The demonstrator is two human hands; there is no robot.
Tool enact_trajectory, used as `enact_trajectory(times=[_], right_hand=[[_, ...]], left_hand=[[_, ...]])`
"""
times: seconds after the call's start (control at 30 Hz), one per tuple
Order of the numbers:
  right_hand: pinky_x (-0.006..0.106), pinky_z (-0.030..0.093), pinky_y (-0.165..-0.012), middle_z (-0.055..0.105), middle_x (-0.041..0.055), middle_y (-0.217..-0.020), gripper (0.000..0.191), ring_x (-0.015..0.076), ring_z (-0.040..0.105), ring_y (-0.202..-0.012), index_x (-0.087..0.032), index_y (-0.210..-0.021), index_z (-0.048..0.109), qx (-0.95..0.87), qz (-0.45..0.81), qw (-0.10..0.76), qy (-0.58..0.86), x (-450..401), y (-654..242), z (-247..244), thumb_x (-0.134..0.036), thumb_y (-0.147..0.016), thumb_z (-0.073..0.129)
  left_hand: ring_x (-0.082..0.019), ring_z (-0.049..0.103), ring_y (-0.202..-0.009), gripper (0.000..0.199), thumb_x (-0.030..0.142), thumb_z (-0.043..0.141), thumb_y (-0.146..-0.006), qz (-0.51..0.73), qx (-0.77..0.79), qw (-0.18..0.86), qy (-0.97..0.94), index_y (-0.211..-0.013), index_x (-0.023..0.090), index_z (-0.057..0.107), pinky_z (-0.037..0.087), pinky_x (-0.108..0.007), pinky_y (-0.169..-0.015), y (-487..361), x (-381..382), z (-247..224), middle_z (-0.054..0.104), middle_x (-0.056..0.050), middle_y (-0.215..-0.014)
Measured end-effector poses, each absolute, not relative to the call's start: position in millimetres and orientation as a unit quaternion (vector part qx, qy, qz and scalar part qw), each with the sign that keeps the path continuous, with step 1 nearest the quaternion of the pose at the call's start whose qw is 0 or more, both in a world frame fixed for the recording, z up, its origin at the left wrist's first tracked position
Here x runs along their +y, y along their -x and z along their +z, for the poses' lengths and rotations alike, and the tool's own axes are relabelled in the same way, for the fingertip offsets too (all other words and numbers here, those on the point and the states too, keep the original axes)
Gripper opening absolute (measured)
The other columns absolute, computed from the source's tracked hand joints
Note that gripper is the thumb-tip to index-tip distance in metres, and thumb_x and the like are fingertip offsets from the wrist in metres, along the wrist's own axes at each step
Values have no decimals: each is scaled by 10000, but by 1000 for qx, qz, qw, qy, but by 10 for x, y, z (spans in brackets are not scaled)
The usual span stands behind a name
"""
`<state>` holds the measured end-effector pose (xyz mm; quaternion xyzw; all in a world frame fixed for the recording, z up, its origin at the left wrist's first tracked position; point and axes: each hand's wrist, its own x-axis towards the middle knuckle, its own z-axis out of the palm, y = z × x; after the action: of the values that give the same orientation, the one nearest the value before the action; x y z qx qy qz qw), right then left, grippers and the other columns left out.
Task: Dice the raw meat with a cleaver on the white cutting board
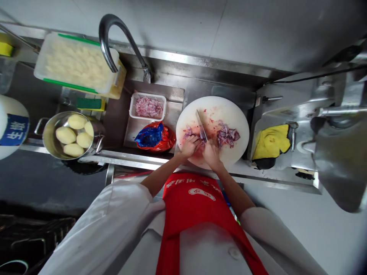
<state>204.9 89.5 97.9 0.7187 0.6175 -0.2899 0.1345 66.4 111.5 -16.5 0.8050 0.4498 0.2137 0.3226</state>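
Note:
A round white cutting board [235, 152] lies in front of me, stained red in places. My right hand [211, 154] is wrapped round the handle of a knife [201, 125], whose blade points up and to the left across the board. Just left of the blade, my left hand [190, 146] rests with bent fingers on reddish meat pieces; the fingertips are too small to make out clearly. A pile of dark reddish-purple meat [227, 135] sits on the board right of the knife.
Left of the board are a white basket of chopped meat [149, 107] and a red bag with blue lining [166, 139]. Farther left stand a pot [48, 133] of peeled potatoes, a lidded tub [77, 65] and a curved faucet [129, 36]. A yellow cloth [272, 141] lies right.

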Motion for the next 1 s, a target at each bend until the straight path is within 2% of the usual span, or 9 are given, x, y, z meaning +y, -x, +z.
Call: enact_trajectory(times=[0.07,0.13,0.2,0.3,0.5,0.63,0.77,0.9,1.0], right_hand=[[285,472,-839,699,209,-1119,347,258,675,-1058,-53,-1312,464,632,-288,103,-712,1064,-2064,935,-162,-1009,335],[286,471,-825,701,195,-1114,365,257,681,-1035,-68,-1346,443,641,-292,83,-705,964,-2195,907,-216,-1025,350],[291,471,-792,713,178,-1064,427,255,695,-973,-74,-1417,386,633,-302,95,-707,666,-2373,902,-255,-1032,356],[310,464,-739,723,185,-961,433,275,704,-891,-40,-1394,420,595,-312,144,-727,306,-2533,910,-264,-1035,327],[281,452,-788,707,192,-1087,327,267,672,-1026,-86,-1252,554,634,-291,53,-715,882,-2381,798,-249,-1009,406],[282,450,-818,702,176,-1090,282,268,654,-1043,-104,-1192,586,633,-286,46,-718,1074,-2687,713,-257,-986,469],[302,446,-834,677,202,-1109,296,271,642,-1027,-75,-1209,557,610,-246,46,-752,851,-2828,853,-236,-989,442],[304,440,-786,684,172,-980,344,267,652,-940,-86,-1238,520,619,-196,3,-760,730,-2436,1140,-290,-1032,335],[300,442,-753,691,154,-942,394,259,670,-894,-99,-1266,493,615,-197,1,-764,756,-2066,1170,-339,-1059,259]], left_hand=[[-271,496,-1077,379,353,383,-1040,221,449,317,-805,-1119,149,691,405,-445,-983,-649,1115,-154,640,-143,-1122],[-274,493,-1070,385,362,384,-1039,229,460,311,-800,-1104,145,695,395,-450,-989,-644,1108,-140,634,-150,-1117],[-271,498,-1056,368,359,400,-1036,235,469,303,-795,-1081,153,702,385,-454,-999,-648,1094,-135,626,-147,-1110],[-262,512,-1032,328,348,444,-1023,244,477,282,-796,-1036,173,720,384,-453,-1008,-654,1071,-149,615,-129,-1087],[-244,527,-1012,320,341,462,-1017,263,465,254,-807,-1034,193,745,399,-447,-1017,-579,1041,-163,592,-98,-1036],[-231,525,-1029,282,344,498,-1004,278,461,246,-806,-1026,226,753,373,-448,-1063,-553,1043,-166,586,-69,-1015],[-225,534,-1040,256,344,531,-993,300,465,241,-798,-1083,226,740,407,-414,-1005,-537,981,-139,606,-74,-1047],[-240,531,-1112,247,357,540,-991,357,547,196,-732,-1060,222,734,380,-430,-1020,-430,838,-61,637,-92,-1083],[-259,512,-1163,250,360,525,-996,343,581,176,-716,-1032,224,732,367,-443,-1018,-365,761,-31,648,-98,-1107]])
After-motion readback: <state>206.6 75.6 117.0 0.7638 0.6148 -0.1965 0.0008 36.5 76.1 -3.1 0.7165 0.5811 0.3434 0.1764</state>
